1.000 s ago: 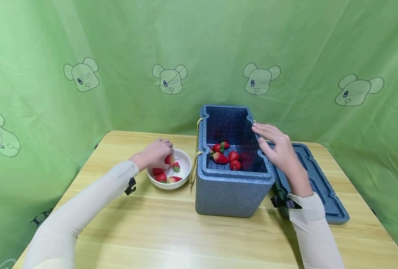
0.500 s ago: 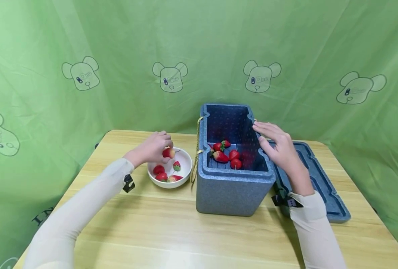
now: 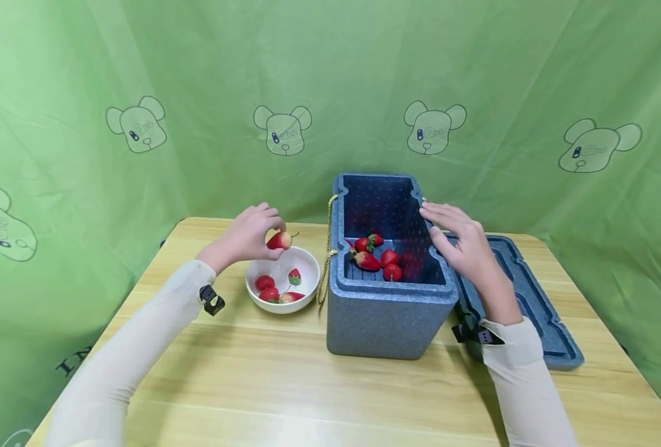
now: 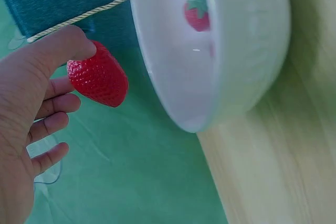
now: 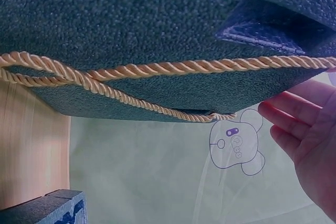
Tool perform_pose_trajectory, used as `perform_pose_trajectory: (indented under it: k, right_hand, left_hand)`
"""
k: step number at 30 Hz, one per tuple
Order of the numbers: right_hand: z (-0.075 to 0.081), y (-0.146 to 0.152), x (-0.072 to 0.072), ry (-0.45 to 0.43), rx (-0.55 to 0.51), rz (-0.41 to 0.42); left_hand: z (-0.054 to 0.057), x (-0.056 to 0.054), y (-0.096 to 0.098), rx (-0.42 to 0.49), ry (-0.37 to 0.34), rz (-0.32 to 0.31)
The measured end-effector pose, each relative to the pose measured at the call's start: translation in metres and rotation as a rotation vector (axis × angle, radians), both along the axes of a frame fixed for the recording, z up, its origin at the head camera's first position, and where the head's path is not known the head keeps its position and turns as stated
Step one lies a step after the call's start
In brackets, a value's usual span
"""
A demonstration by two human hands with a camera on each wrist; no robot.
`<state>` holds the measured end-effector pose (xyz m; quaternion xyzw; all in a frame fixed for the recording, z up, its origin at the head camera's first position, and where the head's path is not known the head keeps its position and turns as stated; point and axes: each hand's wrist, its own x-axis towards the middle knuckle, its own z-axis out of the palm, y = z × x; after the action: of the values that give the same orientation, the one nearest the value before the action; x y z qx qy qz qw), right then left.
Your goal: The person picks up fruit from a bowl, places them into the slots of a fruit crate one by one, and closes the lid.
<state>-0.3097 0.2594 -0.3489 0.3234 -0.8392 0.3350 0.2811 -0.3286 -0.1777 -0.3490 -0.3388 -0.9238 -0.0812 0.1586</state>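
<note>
My left hand (image 3: 247, 234) pinches a strawberry (image 3: 279, 240) between thumb and fingers, just above the far left rim of a white bowl (image 3: 312, 268). The same strawberry (image 4: 100, 77) shows red and pointed in the left wrist view, the other fingers spread behind it. Several more strawberries (image 3: 269, 294) lie in the bowl. To the right stands a lidless blue-grey foam box (image 3: 380, 326) with several strawberries (image 3: 366, 261) on its floor. My right hand (image 3: 458, 242) rests with straight fingers on the box's right rim; in the right wrist view, the fingers (image 5: 296, 114) lie at the wall.
A blue-grey lid (image 3: 531, 298) lies on the wooden table (image 3: 241, 385) to the right of the box. Yellow twisted rope (image 3: 324, 279) hangs on the box's left side, and a rope (image 5: 199, 66) crosses its right wall. Green curtain (image 3: 352, 62) surrounds the table.
My left hand has risen out of the bowl with a strawberry, moving up and slightly away. The right hand stays on the box rim.
</note>
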Motion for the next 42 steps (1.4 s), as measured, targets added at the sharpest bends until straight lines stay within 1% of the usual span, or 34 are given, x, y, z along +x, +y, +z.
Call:
perform_pose_trajectory:
  k: [5,9,13,19,26,30,34,38,42]
  right_hand:
    - [-0.001,0.001,0.001,-0.009,0.002,-0.007]
    - [-0.001,0.001,0.000,-0.009,0.003,-0.001]
    - [0.000,0.001,0.001,-0.008,0.003,0.007]
    - [-0.001,0.001,0.000,-0.011,0.007,0.004]
    - [-0.001,0.002,0.000,-0.023,0.012,-0.001]
    - [-0.001,0.002,0.000,-0.022,0.011,-0.005]
    - [-0.001,0.002,0.000,-0.024,0.009,-0.009]
    - [-0.001,0.002,0.000,-0.019,0.007,-0.005]
    - [-0.001,0.002,0.000,-0.010,0.006,-0.002]
  left_hand:
    - [0.011,0.002,0.001,0.043,0.033,0.010]
    - [0.022,0.003,0.003,0.087,0.066,0.017]
    - [0.035,0.004,0.007,0.138,0.088,0.009]
    - [0.055,0.001,0.019,0.189,0.130,-0.027]
    - [0.078,0.000,0.043,0.187,0.179,-0.099]
    - [0.092,-0.001,0.060,0.177,0.205,-0.123]
    - [0.105,0.000,0.077,0.163,0.215,-0.144]
    - [0.116,0.001,0.093,0.148,0.234,-0.175]
    - [0.122,0.001,0.108,0.131,0.246,-0.214]
